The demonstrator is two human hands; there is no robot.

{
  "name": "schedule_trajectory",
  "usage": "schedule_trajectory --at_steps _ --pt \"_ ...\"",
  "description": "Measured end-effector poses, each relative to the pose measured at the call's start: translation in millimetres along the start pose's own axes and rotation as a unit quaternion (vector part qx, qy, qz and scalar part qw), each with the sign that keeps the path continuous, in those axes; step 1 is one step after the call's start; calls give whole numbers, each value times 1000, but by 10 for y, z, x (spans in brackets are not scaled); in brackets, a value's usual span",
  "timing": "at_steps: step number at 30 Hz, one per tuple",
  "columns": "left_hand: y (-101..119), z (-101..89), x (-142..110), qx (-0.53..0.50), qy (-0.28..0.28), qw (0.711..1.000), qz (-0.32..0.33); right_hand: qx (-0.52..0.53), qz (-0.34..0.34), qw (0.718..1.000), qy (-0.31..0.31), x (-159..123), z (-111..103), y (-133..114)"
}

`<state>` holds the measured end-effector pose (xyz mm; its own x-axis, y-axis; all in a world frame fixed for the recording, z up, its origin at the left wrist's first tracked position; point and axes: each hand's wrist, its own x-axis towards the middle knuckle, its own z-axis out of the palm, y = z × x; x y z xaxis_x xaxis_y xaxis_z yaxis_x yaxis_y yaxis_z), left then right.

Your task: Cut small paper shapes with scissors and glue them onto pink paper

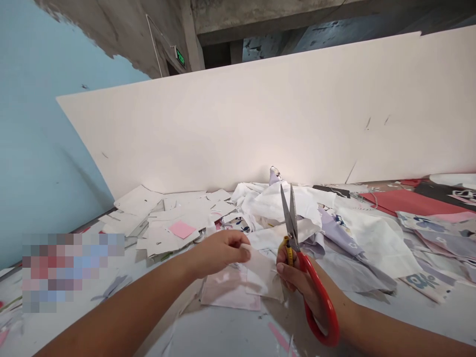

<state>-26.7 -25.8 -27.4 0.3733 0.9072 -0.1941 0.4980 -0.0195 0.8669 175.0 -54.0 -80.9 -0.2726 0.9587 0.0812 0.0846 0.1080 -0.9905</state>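
Note:
My left hand [223, 253] pinches the edge of a thin whitish piece, cloth or paper [263, 275], between thumb and fingers. The piece hangs toward my right hand [295, 277], over a pale pink sheet [230, 299] lying on the table. Scissors with red handles [314, 280] are gripped in my right hand, their blades slightly apart and pointing up and away. Near the scissors' pivot, a yellow strip with dark marks [288, 252] shows at my right fingers. Part of the right palm is hidden behind the handle.
White card pieces [176, 210] are stacked at the left, a pink square [182, 229] on top. White and lilac cloth scraps [278, 201] heap at the middle and right. Red sheets [412, 201] lie far right. A large white board [260, 124] stands behind, beside a blue wall [44, 134].

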Motion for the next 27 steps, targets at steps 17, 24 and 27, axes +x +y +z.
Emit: schedule_trajectory --at_steps 17,24,27 --pt "-389 -5 -421 -99 40 991 -84 -17 -9 998 -57 -164 78 -47" --pt "-623 -91 -349 80 72 984 -141 52 13 995 -79 -136 115 18" --pt "-606 -137 -344 35 32 987 -155 69 13 994 -80 -123 129 43"
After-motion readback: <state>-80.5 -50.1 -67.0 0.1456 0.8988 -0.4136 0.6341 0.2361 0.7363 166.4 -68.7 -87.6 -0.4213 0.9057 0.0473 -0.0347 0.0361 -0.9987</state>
